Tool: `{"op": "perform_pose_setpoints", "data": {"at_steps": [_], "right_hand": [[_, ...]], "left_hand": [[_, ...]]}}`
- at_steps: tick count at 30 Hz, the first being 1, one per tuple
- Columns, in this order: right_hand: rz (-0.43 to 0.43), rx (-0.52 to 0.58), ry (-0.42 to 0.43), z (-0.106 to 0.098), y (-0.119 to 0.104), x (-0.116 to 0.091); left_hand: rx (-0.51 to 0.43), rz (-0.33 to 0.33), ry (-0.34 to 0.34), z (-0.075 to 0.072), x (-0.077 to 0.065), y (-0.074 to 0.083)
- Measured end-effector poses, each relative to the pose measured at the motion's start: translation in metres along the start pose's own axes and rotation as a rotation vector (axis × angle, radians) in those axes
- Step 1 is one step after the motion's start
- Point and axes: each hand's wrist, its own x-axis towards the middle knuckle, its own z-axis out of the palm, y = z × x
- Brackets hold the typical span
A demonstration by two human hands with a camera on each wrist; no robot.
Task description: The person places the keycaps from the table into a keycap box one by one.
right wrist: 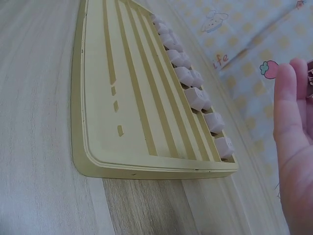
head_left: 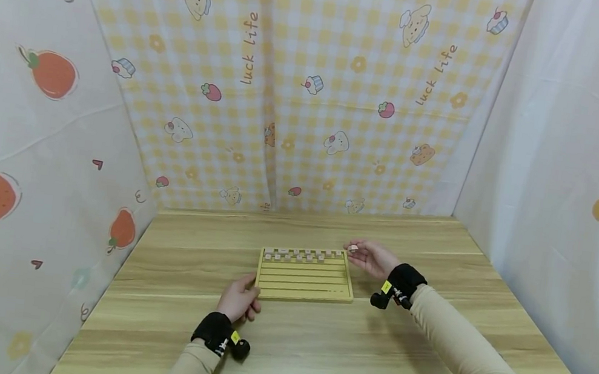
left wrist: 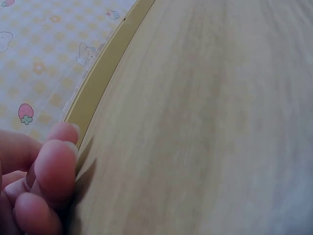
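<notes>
A shallow yellow keycap tray (head_left: pixel 303 279) with raised ridges lies on the table. Pale keycaps (right wrist: pixel 196 99) stand in its two far rows; the nearer rows hold none. My left hand (head_left: pixel 238 299) holds the tray's near left corner, and its bent fingers (left wrist: pixel 56 166) meet the front edge. Beyond the far right corner, my right hand (head_left: pixel 371 258) is raised off the table and pinches a small keycap (head_left: pixel 353 249), pale with some brown. At the right wrist view's border, only a dark brown, light-marked sliver of that keycap (right wrist: pixel 310 81) shows beside the fingers.
The wood-grain table (head_left: pixel 304 352) extends round the tray on all sides. A yellow checked cloth (head_left: pixel 306 121) hangs behind it. White printed cloths hang at the left (head_left: pixel 63 144) and right (head_left: pixel 557 135). Black wrist cameras are strapped on both wrists.
</notes>
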Motion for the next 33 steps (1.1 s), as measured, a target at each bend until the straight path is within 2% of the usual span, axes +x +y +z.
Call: {"op": "perform_pose_setpoints", "data": {"at_steps": [6,13,15,18,21,25,28,30,33], "right_hand": [[0.006,-0.026,0.022,0.002,0.002,0.0],[0.048,0.051,-0.01,-0.003,0.007,0.003],[0.053,0.037,-0.014,-0.004,0.009,0.004],[0.045,-0.024,0.034,-0.005,0.013,0.006],[0.008,-0.202,0.169,-0.001,0.016,0.008],[-0.045,-0.664,0.34,0.009,0.021,0.009],[-0.097,-0.937,0.404,0.015,0.024,0.01],[-0.142,-1.016,0.422,0.017,0.026,0.011],[-0.213,-1.068,0.415,0.018,0.029,0.013]], "left_hand": [[0.004,0.002,0.002,0.0,0.002,0.0],[0.0,-0.007,0.001,0.0,0.002,0.0],[0.001,-0.006,0.0,0.0,0.002,0.0],[0.003,-0.011,0.001,0.001,0.001,-0.001],[0.01,-0.005,0.0,0.001,0.001,-0.001],[0.011,-0.007,0.002,0.0,0.0,-0.001],[0.008,-0.009,0.008,0.001,-0.001,-0.001],[0.008,0.0,0.008,0.001,-0.001,-0.001],[0.0,0.001,0.005,0.002,-0.001,-0.002]]}}
